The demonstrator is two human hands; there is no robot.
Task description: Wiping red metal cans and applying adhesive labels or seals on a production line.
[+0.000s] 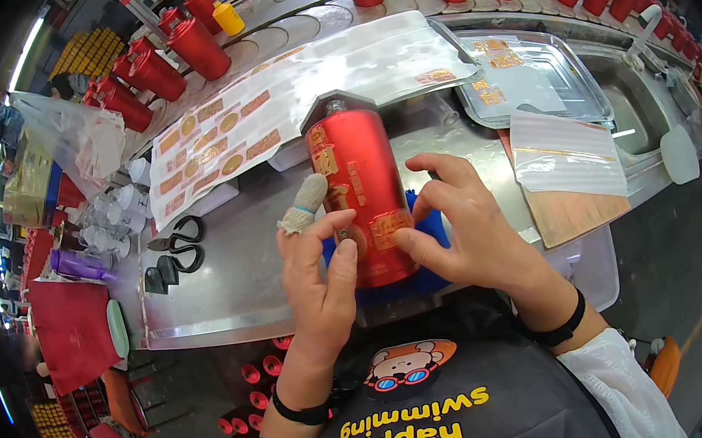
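The tall red cylindrical bottle (359,193) lies on a blue cloth pad (428,230) at the metal bench's near edge. The left hand (320,277) and right hand (461,225) press fingertips on a gold label, gripping nothing. Several labels are already stuck on the bottle; more wait on the clear sticker sheet (273,112).

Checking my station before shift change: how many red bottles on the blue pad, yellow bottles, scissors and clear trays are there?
Red bottle on the blue pad: 1
Yellow bottle: 1
Scissors: 1
Clear tray: 1
Total: 4
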